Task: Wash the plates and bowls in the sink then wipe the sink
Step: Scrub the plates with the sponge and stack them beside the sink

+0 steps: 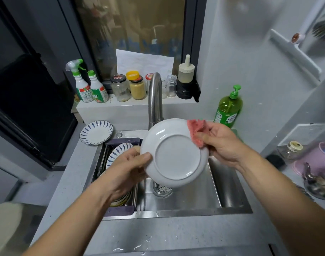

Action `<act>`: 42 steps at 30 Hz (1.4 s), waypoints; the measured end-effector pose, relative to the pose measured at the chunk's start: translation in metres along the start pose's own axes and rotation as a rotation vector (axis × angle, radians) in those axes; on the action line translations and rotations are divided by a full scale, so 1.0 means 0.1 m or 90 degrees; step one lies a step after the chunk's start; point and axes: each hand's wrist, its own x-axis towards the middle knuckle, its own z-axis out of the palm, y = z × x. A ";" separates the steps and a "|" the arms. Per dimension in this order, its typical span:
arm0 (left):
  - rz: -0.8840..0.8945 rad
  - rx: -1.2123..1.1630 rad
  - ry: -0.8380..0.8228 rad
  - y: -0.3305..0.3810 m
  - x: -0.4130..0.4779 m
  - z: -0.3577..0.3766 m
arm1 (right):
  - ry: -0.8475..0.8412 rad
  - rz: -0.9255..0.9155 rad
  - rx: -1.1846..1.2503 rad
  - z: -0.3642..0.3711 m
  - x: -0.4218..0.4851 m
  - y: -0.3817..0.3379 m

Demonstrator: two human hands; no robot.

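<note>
Mostly hidden: plate [174, 154] face; pink cloth [196, 132] partly behind rim.

no text in the picture can be read. the green soap bottle [228, 108], right of the faucet [155, 97], carries a label with print too small and blurred to make out. the two spray bottles [89, 85] left of the faucet have green, red and white labels, also illegible, and the dark jar lid [118, 78] beside them bears blurred red marks.

A grey countertop [69, 174] carries a blue-patterned plate [96, 132] and green soap bottle [228, 109].
</note>
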 end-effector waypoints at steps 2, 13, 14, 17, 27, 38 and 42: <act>0.000 0.158 -0.011 0.17 0.07 0.01 | -0.046 0.008 -0.112 -0.02 0.05 -0.15; 0.143 0.134 0.151 0.20 0.29 0.15 | 0.017 -0.038 -0.224 0.12 0.23 0.04; 0.145 0.078 0.176 0.18 0.28 0.14 | 0.046 -0.018 -0.156 0.12 0.19 0.17; 0.146 -0.088 0.231 0.11 0.29 0.17 | 0.098 0.037 0.026 0.20 0.10 0.43; 0.137 -0.384 0.251 0.00 0.41 0.54 | 0.132 -0.027 0.218 0.38 0.21 0.41; 0.124 -0.093 0.179 0.34 0.27 0.31 | -0.087 0.009 0.043 -0.06 0.02 -0.09; 0.105 0.057 0.156 0.45 0.27 0.31 | -0.114 -0.008 -0.011 -0.07 0.08 -0.19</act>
